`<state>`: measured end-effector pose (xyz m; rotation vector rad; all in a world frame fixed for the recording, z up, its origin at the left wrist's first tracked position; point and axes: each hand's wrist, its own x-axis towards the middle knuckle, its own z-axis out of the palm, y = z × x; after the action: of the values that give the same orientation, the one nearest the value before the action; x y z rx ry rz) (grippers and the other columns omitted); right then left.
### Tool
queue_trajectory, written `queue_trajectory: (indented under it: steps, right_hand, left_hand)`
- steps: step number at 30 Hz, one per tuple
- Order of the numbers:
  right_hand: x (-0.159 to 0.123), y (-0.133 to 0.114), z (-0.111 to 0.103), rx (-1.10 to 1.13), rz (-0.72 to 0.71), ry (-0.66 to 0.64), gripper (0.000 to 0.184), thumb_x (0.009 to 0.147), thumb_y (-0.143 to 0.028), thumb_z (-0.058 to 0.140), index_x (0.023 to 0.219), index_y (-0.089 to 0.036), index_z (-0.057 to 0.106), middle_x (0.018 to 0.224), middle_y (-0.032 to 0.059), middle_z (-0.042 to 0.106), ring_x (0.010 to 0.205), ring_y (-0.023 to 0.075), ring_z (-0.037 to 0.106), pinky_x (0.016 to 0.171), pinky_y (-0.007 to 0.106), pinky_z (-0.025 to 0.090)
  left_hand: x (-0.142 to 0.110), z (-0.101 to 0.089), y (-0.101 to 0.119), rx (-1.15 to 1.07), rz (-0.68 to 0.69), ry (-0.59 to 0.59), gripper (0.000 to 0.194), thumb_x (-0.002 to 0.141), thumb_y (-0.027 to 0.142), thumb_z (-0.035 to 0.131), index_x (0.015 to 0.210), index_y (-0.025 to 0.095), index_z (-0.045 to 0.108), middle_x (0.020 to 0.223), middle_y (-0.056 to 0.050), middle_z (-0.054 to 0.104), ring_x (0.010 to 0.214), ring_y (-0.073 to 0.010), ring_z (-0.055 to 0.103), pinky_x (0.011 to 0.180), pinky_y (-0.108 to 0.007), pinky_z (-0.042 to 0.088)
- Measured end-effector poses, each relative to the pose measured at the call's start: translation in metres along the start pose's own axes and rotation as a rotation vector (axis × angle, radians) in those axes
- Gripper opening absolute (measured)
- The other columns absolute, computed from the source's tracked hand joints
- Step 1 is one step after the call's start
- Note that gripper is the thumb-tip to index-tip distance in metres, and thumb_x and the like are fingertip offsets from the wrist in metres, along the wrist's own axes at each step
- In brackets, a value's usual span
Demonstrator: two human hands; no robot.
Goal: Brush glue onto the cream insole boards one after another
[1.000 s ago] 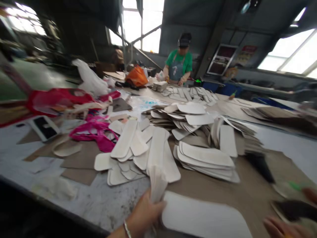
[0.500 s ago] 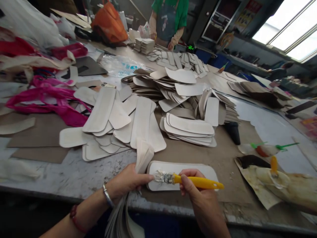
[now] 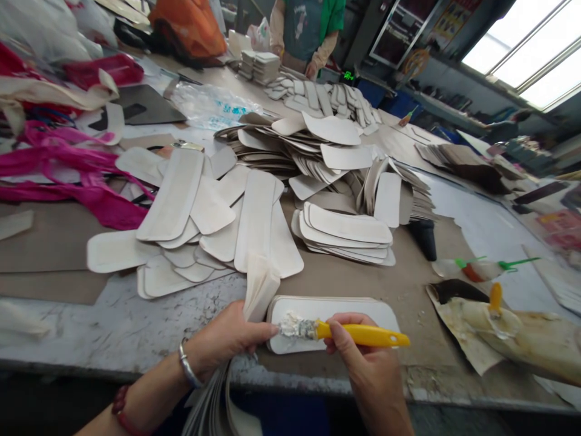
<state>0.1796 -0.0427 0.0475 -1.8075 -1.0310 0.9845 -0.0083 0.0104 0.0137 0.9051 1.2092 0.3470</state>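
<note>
My right hand [image 3: 365,354] is closed around the yellow handle of a paintbrush [image 3: 372,334]. Its bristles, thick with white paste, touch the left part of a rounded white panel on top of a small stack [image 3: 358,307]. My left hand [image 3: 224,335] grips a bundle of thin off-white strips [image 3: 261,287], whose long ends hang over the table's front edge. The left thumb reaches to the stack's left end, close by the bristles. Behind the hands lie a neat pile of white panels [image 3: 347,227] and a loose heap of them [image 3: 256,224].
Larger panel piles [image 3: 290,145] stand farther back. Pink cloth [image 3: 91,175] and an orange bag [image 3: 188,30] are at left. On the right lies a paste-stained container [image 3: 521,330] with a yellow handle sticking up. A co-worker in an apron [image 3: 303,30] stands across the table.
The view has shifted slightly, so the left-hand heap sits farther left. Both hands keep their grips, and the brush stays over nearly the same part of the panel.
</note>
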Motion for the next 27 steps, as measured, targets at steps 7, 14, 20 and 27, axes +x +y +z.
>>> queue_trajectory:
  steps: [7, 14, 20, 27]
  right_hand:
    - [0.006, 0.022, -0.036, -0.35, -0.176, 0.157, 0.031, 0.078, -0.048, 0.06, 0.081, -0.018, 0.063, 0.069, 0.004, 0.065, 0.063, 0.0208, 0.062, 0.061, 0.031, 0.049]
    - [0.007, 0.025, -0.062, -0.581, -0.415, 0.377, 0.026, 0.083, -0.043, 0.055, 0.077, -0.019, 0.062, 0.071, 0.0032, 0.065, 0.063, 0.0191, 0.062, 0.061, 0.03, 0.049]
    - [0.013, 0.032, -0.082, -0.69, -0.607, 0.426, 0.022, 0.088, -0.036, 0.051, 0.078, -0.018, 0.06, 0.072, 0.0038, 0.063, 0.067, 0.0176, 0.062, 0.064, 0.028, 0.051]
    - [0.011, 0.028, -0.099, -0.749, -0.749, 0.451, 0.015, 0.089, -0.03, 0.051, 0.083, -0.018, 0.059, 0.075, 0.0041, 0.062, 0.071, 0.0172, 0.062, 0.068, 0.028, 0.052]
  left_hand:
    - [0.0, 0.005, -0.001, 0.074, -0.041, 0.112, 0.027, 0.054, 0.043, 0.06, 0.056, 0.019, 0.049, 0.041, 0.005, 0.044, 0.045, -0.0128, 0.039, 0.048, -0.026, 0.029]
    - [-0.004, 0.009, -0.002, 0.085, -0.04, 0.176, 0.032, 0.055, 0.051, 0.059, 0.057, 0.021, 0.05, 0.045, 0.004, 0.045, 0.047, -0.0153, 0.04, 0.05, -0.027, 0.028]
    - [-0.001, 0.009, -0.012, 0.151, -0.035, 0.179, 0.037, 0.059, 0.055, 0.058, 0.051, 0.021, 0.046, 0.041, 0.005, 0.042, 0.047, -0.0139, 0.036, 0.054, -0.027, 0.025]
    - [0.001, 0.011, -0.014, 0.129, -0.045, 0.229, 0.041, 0.055, 0.058, 0.059, 0.041, 0.022, 0.043, 0.038, 0.004, 0.043, 0.046, -0.0143, 0.036, 0.053, -0.027, 0.024]
